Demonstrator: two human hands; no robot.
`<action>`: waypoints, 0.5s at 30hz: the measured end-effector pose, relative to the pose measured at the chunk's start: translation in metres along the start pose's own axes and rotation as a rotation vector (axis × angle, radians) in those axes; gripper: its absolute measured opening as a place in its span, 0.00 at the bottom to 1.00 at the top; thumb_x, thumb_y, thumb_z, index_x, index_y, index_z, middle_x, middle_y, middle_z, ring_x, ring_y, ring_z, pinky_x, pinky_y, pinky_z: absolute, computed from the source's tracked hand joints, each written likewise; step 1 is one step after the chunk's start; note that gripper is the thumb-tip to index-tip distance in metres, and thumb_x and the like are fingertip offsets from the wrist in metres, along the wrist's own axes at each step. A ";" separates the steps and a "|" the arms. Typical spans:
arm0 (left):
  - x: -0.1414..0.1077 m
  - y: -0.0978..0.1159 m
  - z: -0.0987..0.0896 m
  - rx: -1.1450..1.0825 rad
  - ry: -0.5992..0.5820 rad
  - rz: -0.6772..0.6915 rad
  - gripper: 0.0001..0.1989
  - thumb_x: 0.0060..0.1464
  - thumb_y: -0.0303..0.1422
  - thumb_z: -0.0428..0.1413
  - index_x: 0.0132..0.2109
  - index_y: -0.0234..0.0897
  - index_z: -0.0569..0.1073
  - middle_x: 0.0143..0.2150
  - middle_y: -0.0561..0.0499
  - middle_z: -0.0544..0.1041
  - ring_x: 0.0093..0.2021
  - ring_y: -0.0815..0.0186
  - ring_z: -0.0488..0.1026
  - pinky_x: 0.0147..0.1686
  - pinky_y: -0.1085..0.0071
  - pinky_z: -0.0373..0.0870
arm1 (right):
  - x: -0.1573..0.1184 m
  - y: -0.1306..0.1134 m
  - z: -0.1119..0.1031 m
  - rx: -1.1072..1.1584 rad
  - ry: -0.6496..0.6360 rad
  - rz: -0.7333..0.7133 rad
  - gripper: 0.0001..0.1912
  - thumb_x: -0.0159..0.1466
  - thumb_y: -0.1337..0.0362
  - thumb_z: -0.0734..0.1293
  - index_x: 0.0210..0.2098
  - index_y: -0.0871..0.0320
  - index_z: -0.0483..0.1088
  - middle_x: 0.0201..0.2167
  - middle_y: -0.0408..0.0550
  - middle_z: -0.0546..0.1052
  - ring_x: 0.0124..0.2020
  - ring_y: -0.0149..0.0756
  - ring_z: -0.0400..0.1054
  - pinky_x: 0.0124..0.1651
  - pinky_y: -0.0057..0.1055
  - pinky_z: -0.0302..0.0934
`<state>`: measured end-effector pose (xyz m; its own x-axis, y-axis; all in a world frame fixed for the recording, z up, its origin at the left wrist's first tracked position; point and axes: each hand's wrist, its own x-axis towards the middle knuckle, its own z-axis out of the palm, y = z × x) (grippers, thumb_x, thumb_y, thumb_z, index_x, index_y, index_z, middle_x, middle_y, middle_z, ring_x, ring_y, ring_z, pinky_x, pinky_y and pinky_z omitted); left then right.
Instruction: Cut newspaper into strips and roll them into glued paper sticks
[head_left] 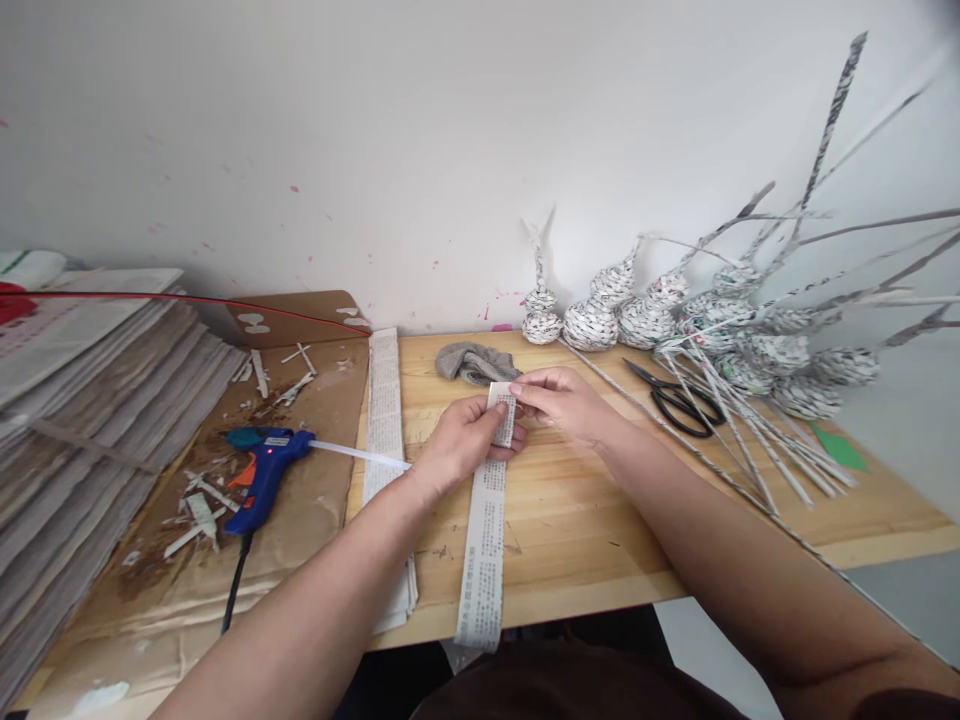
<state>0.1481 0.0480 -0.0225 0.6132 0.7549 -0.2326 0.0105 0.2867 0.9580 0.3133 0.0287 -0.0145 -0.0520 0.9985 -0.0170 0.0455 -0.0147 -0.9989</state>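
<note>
A long strip of printed newspaper hangs from my hands over the table's front edge. Its upper end is pinched by my left hand, thumb on top and fingers behind. At the strip's top right corner, the thumb and fingertips of my right hand are closed on the paper. Just behind my hands lies a crumpled grey cloth. To the left, a flat pile of similar paper strips runs from back to front on the table, partly hidden by my left forearm.
A blue glue gun lies on cardboard among paper scraps, beside stacked newspapers. Black scissors, rolled paper sticks and several woven paper gourds occupy the right side. A white wall stands behind.
</note>
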 end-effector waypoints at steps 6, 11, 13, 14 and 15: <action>0.001 -0.003 -0.001 0.070 0.017 0.013 0.15 0.58 0.42 0.53 0.40 0.33 0.74 0.31 0.46 0.78 0.31 0.64 0.77 0.35 0.65 0.75 | -0.002 -0.002 0.002 0.038 0.012 0.037 0.14 0.53 0.54 0.71 0.27 0.61 0.75 0.19 0.40 0.70 0.21 0.27 0.60 0.23 0.26 0.52; 0.001 -0.002 0.001 0.076 0.046 0.013 0.12 0.59 0.38 0.51 0.39 0.33 0.72 0.30 0.47 0.78 0.31 0.64 0.76 0.35 0.64 0.76 | -0.001 0.003 0.005 -0.143 0.092 -0.059 0.16 0.56 0.53 0.70 0.25 0.61 0.74 0.20 0.42 0.71 0.23 0.29 0.62 0.28 0.28 0.55; 0.001 -0.002 0.001 0.077 0.049 0.016 0.11 0.60 0.37 0.51 0.39 0.33 0.72 0.30 0.46 0.78 0.31 0.64 0.77 0.35 0.64 0.76 | 0.000 0.005 0.005 -0.183 0.106 -0.083 0.17 0.57 0.52 0.69 0.25 0.61 0.74 0.20 0.42 0.71 0.23 0.29 0.63 0.28 0.28 0.55; 0.000 -0.002 0.001 0.078 0.048 0.017 0.11 0.59 0.37 0.51 0.39 0.33 0.72 0.30 0.46 0.78 0.31 0.64 0.77 0.36 0.63 0.76 | 0.000 0.007 0.005 -0.187 0.108 -0.085 0.17 0.57 0.52 0.69 0.26 0.61 0.75 0.20 0.42 0.72 0.24 0.29 0.63 0.29 0.28 0.56; 0.000 -0.001 0.001 0.078 0.047 0.017 0.11 0.59 0.37 0.51 0.38 0.33 0.72 0.30 0.46 0.78 0.31 0.64 0.77 0.36 0.64 0.76 | 0.001 0.008 0.005 -0.188 0.111 -0.083 0.16 0.57 0.52 0.69 0.26 0.61 0.75 0.21 0.43 0.72 0.24 0.30 0.64 0.29 0.28 0.56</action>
<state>0.1487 0.0475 -0.0238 0.5760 0.7867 -0.2221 0.0633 0.2280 0.9716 0.3086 0.0292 -0.0223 0.0466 0.9957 0.0804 0.2312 0.0676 -0.9706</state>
